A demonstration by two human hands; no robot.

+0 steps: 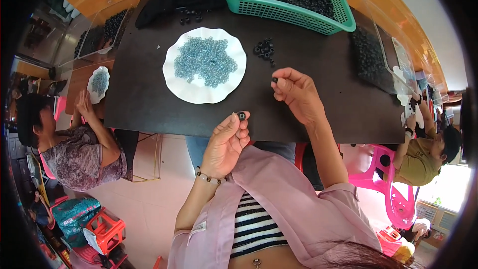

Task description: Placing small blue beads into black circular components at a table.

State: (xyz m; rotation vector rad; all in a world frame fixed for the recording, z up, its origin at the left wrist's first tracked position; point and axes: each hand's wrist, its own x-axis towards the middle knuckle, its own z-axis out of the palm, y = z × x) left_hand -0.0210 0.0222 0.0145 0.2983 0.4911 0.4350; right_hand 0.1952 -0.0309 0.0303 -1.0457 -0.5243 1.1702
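You are pinching a small black ring [242, 115] between the thumb and fingertips of your left hand [225, 142], its other fingers curled in; the ring is sitting just below the white scalloped plate [174, 77], near the front edge of the dark table [323, 69]. Your right hand [295, 93] is hovering to the right of the plate, fingers curled almost closed around a tiny black piece [275, 79] at the fingertips. The plate is holding a heap of pale blue rings [205, 62]. A small cluster of black rings [264, 49] is lying just right of the plate, and a green basket [343, 17] full of black rings is standing beyond it.
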